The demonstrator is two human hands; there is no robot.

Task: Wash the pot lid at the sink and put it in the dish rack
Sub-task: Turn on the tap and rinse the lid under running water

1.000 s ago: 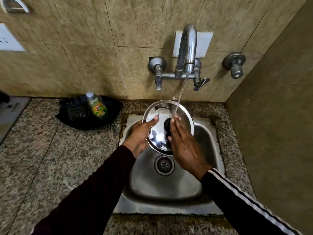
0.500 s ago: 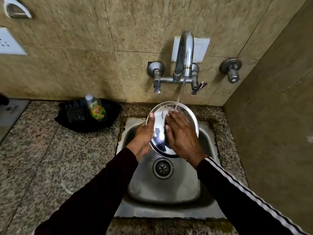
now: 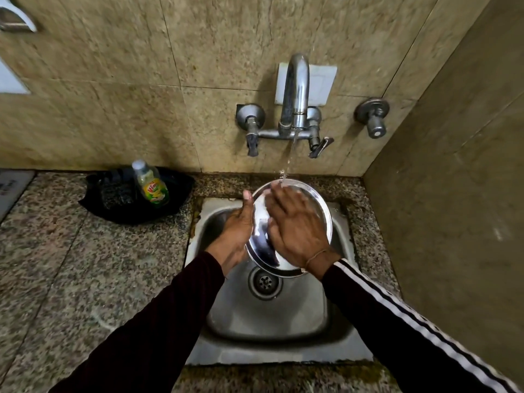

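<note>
Right, the fingers (image 3: 279, 199) of the right hand (image 3: 297, 231) lie spread flat across the lid (image 3: 319, 205), released, pressing rather than clutching, their tips up by the far rim where the water (image 3: 289, 163) lands. The left hand (image 3: 235, 231) grasps the lid by its left edge, thumb up along the rim, the other fingers tucked behind and out of sight. The lid sits tilted over the sink (image 3: 269, 321), at the centre of the frame, just above the drain (image 3: 265, 282), under the tap (image 3: 295, 92).

It looks like thin polished steel, so I'd judge it light and stiff, no danger of breaking, but wet and very slippery. An edge pinch alone could let it slide; best hold is the rim with fingers behind, or the knob, if it has one, which the right palm would be covering now.

What's hidden: the lid's middle and back face, and whether any soap is on it. No dish rack shows anywhere. In the left of the frame a soap bottle (image 3: 150, 184) stands in a dark tray (image 3: 96, 199) on the table (image 3: 71, 265); what else lies there is too dark to make out. The frame's upper left corner is blurred and cut off.
</note>
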